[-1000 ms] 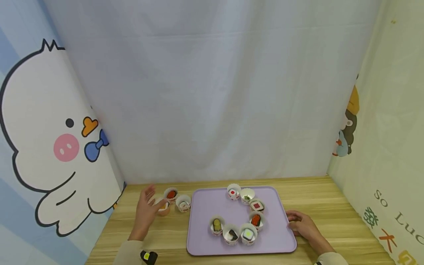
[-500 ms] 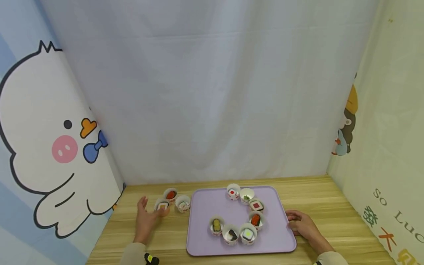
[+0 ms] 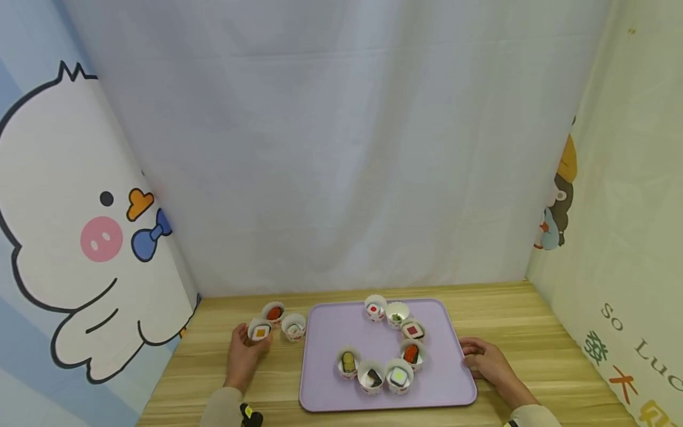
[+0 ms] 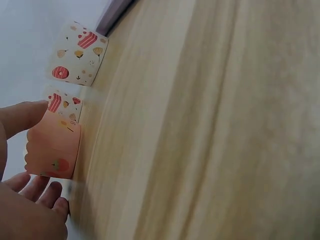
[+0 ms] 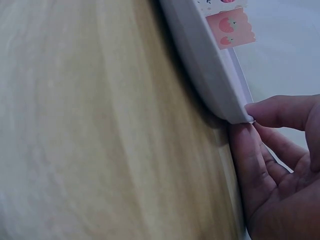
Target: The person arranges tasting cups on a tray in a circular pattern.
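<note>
At the left of the table my left hand [image 3: 245, 357] holds a pink paper baking cup [image 3: 259, 330] between thumb and fingers. Inside the cup sits a sushi piece with an orange centre. The left wrist view shows the pink cup [image 4: 54, 145] upright on the wood, thumb on one side, fingers on the other. Just behind it are a cup with a red-topped piece [image 3: 274, 313] and a white patterned cup [image 3: 294, 327]. My right hand [image 3: 488, 363] pinches the right rim of the lilac tray [image 3: 325, 379], thumb on top and fingers underneath, as the right wrist view [image 5: 280, 160] shows.
Several paper cups with sushi pieces form a curve on the tray, from a red-centred one [image 3: 376, 309] at the back to a yellow-topped one [image 3: 348, 363] at the front left. A pale curtain [image 3: 341, 178] hangs behind the wooden table [image 3: 501, 314].
My left hand has moved down and in to the pink cup, its spread fingers closing about it. The right hand stays at the tray rim.
</note>
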A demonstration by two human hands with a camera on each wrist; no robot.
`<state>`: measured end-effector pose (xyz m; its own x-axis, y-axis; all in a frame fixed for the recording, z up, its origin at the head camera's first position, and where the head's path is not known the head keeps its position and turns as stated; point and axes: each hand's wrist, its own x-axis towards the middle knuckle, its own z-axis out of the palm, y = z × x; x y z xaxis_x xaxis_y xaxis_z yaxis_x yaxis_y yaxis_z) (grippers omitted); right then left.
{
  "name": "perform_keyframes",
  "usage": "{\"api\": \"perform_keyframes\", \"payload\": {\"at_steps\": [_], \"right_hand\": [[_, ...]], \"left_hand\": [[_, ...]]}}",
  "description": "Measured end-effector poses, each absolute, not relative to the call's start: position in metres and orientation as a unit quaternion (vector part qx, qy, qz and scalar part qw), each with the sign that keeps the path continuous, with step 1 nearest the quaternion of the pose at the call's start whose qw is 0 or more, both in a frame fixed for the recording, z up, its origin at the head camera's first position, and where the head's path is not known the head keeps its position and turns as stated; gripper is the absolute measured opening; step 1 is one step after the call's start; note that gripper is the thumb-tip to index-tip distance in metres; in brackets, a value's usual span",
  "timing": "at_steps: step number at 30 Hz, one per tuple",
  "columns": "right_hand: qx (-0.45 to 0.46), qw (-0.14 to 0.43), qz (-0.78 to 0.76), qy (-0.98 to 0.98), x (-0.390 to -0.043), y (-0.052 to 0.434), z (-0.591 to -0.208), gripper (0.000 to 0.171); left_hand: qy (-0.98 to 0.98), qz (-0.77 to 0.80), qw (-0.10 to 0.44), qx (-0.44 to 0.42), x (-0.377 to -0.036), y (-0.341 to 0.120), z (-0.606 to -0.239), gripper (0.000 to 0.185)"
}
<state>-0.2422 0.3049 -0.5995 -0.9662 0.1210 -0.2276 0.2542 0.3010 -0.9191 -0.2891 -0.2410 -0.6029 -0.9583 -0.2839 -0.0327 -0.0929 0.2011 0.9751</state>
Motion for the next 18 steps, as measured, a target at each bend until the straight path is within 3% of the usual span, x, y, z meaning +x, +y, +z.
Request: {"api": "perform_keyframes", "payload": {"at_steps": [5, 18], "right_hand": [[0.111, 0.058, -0.584, 0.802, -0.2418, 0.3046, -0.5988, 0.057], [0.105, 0.057, -0.595, 0.795, -0.2407, 0.3042, -0.5982, 0.056]], "left_hand": [[-0.802, -0.579, 0.076, 0.126, -0.2919, -0.2391, -0.6051, 0.071], [-0.811, -0.564, 0.073, 0.139, -0.2934, -0.2402, -0.6066, 0.067]]}}
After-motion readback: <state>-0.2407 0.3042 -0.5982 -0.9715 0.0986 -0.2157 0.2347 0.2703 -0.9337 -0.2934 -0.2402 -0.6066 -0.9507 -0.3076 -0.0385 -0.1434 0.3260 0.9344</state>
